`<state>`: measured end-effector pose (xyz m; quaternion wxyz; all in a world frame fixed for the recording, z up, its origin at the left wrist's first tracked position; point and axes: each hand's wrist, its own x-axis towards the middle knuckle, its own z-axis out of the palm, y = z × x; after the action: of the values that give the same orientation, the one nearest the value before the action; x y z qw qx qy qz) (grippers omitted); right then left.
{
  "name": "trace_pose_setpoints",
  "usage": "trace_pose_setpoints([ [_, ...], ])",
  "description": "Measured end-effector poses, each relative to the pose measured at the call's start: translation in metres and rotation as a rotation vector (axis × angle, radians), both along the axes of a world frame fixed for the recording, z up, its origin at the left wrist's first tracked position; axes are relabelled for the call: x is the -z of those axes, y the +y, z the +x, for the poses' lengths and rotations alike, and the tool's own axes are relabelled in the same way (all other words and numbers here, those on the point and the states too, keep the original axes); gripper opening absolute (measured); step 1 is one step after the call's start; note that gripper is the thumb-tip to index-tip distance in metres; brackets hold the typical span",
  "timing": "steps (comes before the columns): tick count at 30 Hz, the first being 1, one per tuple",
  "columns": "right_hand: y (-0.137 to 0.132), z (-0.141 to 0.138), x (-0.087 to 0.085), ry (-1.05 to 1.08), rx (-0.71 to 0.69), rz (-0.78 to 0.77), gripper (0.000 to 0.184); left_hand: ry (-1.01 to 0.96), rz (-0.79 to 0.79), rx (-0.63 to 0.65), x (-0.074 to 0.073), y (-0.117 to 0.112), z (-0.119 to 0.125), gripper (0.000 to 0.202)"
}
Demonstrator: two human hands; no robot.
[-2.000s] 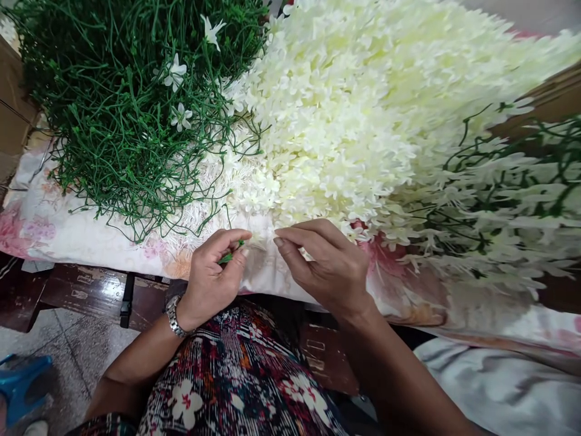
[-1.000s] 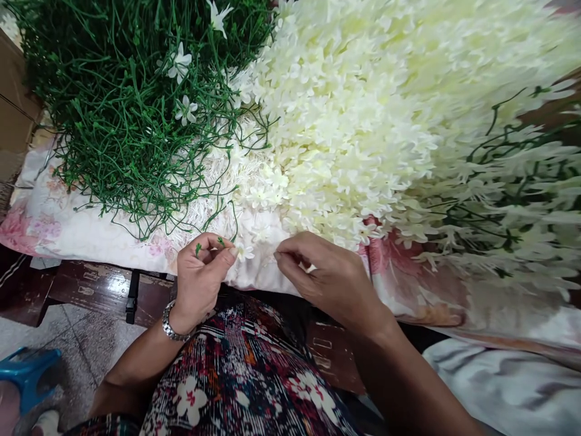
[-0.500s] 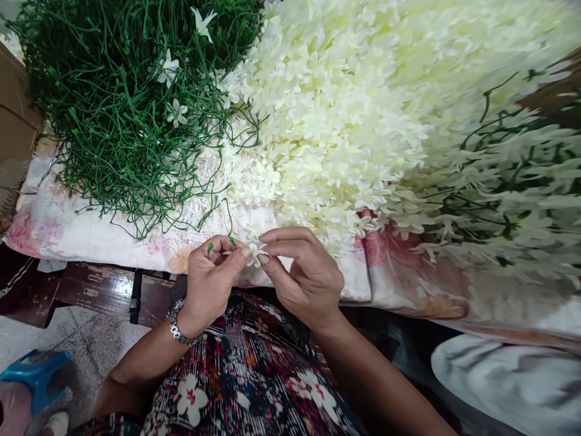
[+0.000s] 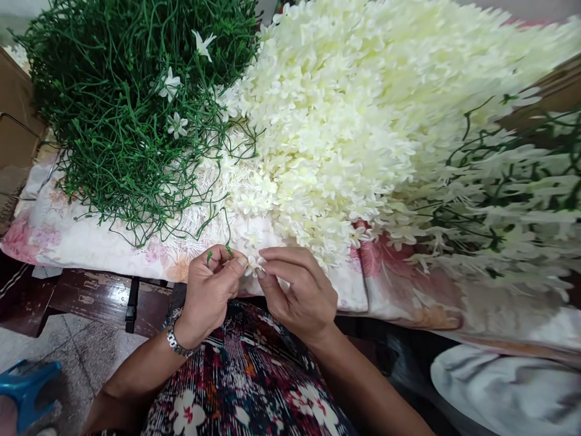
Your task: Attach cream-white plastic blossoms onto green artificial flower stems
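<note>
My left hand [image 4: 209, 292] pinches a thin green plastic stem [image 4: 229, 249] between thumb and forefinger at the near edge of the table. My right hand [image 4: 297, 292] meets it fingertip to fingertip, pinching a small white artificial flower [image 4: 253, 264] against the stem's end. Just beyond the hands lies a big heap of loose cream-white flowers [image 4: 363, 109]. A tangled mound of green stems [image 4: 127, 103], a few with flowers on them, fills the far left.
A floral cloth [image 4: 91, 242] covers the table. On the right lies a spread of finished stems with white flowers [image 4: 512, 206]. A dark wooden bench [image 4: 91, 297] and a blue stool [image 4: 27, 390] are at lower left, grey fabric [image 4: 508, 387] at lower right.
My right hand picked a flower beside the heap and brought it left to meet my left hand. The two hands now touch at the fingertips around the flower and stem.
</note>
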<state>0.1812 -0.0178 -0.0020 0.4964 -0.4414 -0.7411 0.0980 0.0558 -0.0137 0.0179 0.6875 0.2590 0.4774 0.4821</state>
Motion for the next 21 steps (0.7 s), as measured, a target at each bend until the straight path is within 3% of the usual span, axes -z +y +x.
trace_pose_setpoints([
  [5,-0.003,0.002,0.000,-0.063,0.004,0.105,0.025,0.016,0.004,-0.047,0.002,0.000,0.001,0.016],
  [11,0.000,0.003,0.006,-0.067,0.015,0.113,0.025,0.062,0.033,-0.001,0.003,-0.002,0.002,0.016],
  [21,0.003,0.001,0.007,0.122,0.013,-0.096,0.025,-0.053,-0.008,0.023,0.006,0.000,0.002,0.018],
])
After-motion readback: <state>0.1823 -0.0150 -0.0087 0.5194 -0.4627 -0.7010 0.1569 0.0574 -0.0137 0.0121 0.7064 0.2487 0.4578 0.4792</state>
